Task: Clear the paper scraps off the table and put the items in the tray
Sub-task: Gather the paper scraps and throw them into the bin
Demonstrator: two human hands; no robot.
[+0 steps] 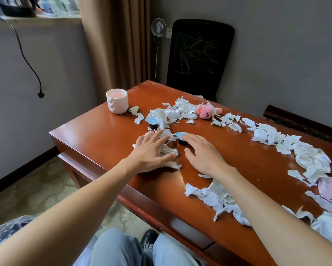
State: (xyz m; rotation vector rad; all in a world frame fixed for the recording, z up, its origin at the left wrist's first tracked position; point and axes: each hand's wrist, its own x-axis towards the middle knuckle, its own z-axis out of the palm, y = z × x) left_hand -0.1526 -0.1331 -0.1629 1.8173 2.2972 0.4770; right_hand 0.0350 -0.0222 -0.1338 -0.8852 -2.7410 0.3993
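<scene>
Paper scraps [311, 160], white, torn, crumpled, scattered

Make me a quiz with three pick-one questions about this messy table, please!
1. Where is the white cup? A) near the table's far left corner B) on the floor C) buried under paper
2. How many blue-lidded pods are there? A) one B) two C) five
3. What is the left hand doing? A) lifting the cup B) making a fist in the air C) lying with spread fingers on paper scraps

Answers: 1 A, the cup stands upright by that corner. 2 B, one sits beyond the left hand, the other at the right hand's fingertips. 3 C, its fingers are straight and splayed over the scraps.
</scene>
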